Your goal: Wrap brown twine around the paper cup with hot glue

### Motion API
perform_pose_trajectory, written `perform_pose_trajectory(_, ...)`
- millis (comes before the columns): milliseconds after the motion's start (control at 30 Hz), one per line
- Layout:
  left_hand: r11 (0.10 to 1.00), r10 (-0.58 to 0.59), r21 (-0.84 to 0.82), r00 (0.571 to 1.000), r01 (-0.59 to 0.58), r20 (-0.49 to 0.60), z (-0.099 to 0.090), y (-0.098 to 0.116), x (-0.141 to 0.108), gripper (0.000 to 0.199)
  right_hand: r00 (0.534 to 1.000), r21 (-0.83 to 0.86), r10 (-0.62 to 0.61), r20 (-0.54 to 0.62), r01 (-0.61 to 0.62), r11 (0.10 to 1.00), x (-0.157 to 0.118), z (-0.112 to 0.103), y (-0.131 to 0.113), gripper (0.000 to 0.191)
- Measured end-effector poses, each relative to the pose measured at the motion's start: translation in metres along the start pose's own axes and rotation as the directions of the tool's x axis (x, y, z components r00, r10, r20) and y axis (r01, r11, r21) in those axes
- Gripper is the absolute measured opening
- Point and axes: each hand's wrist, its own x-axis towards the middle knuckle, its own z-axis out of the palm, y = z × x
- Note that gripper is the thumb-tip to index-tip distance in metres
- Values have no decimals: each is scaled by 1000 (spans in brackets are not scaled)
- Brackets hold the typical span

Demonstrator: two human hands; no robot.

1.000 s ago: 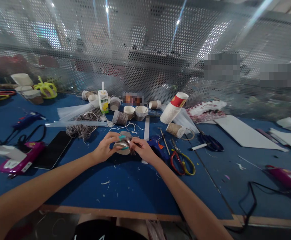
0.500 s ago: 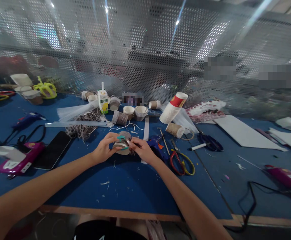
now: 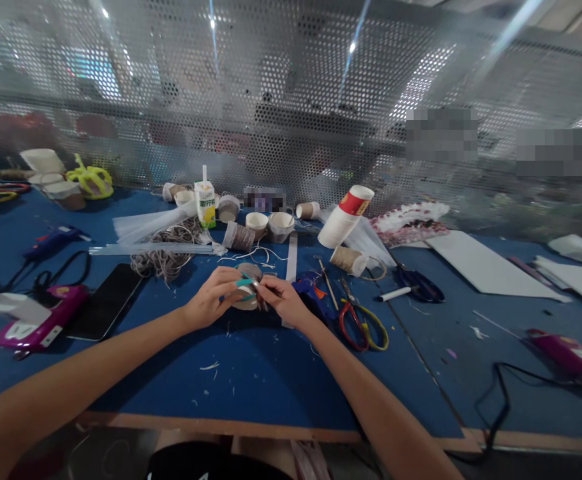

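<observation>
My left hand (image 3: pixel 214 298) is closed round the left side of a small cup wrapped in grey cord (image 3: pixel 249 272), near the middle of the table. Against the cup's right side, my right hand (image 3: pixel 281 298) has its fingers pressed together on it. Teal shows at the left fingertips. The fingers hide part of the cup. Behind it lie a cord-wrapped cup (image 3: pixel 239 237) on its side and two white-lined cups (image 3: pixel 257 224). A tangle of grey cord (image 3: pixel 163 260) rests to the left.
Scissors (image 3: pixel 355 325), a blue glue gun (image 3: pixel 315 293) and a stack of paper cups (image 3: pixel 339 225) are on the right. A phone (image 3: pixel 105 303), a magenta power strip (image 3: pixel 45 320) and a drink carton (image 3: pixel 205 205) are on the left. A perforated metal screen (image 3: pixel 281 87) stands behind.
The fingers of my left hand have shifted over the cup, covering more of its front left side. My right hand is nearly where it was.
</observation>
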Motion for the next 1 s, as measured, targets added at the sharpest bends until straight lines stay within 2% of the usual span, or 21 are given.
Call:
perform_pose_trajectory(67, 1000, 5, -16, 1000, -5, -6, 0, 0, 0, 49, 1000, -5, 1, -11, -1, 1000, 0, 0, 0, 42)
perform_pose_trajectory(233, 997, -72, 20, 991, 70, 112, -2, 2, 0, 31, 1000, -28, -6, -22, 5, 1000, 1, 1, 1, 43)
perform_pose_trajectory(433, 1000, 18, -9, 999, -17, 40, -1, -2, -3, 59, 1000, 10, -9, -23, 9, 1000, 0, 1, 2, 45)
perform_pose_trajectory(633, 1000, -2, 26, 993, -2, 118, -3, 2, 0, 46, 999, 9, -41, 6, 41, 999, -1, 1, 1, 47)
perform_pose_trajectory(700, 1000, -5, 26, 996, 3, 94, -2, 2, 1, 46, 999, -6, -53, -1, 53, 999, -1, 1, 0, 48)
perform_pose_trajectory(867, 1000, -30, 2, 998, 30, -60, 1, -2, -5, 54, 995, -42, -103, 14, 103, 994, -1, -1, -2, 47)
perform_pose_trajectory(1000, 991, -137, -15, 990, 136, -43, 2, -6, -13, 42, 994, 5, -111, 27, 110, 994, -2, -2, -3, 46)
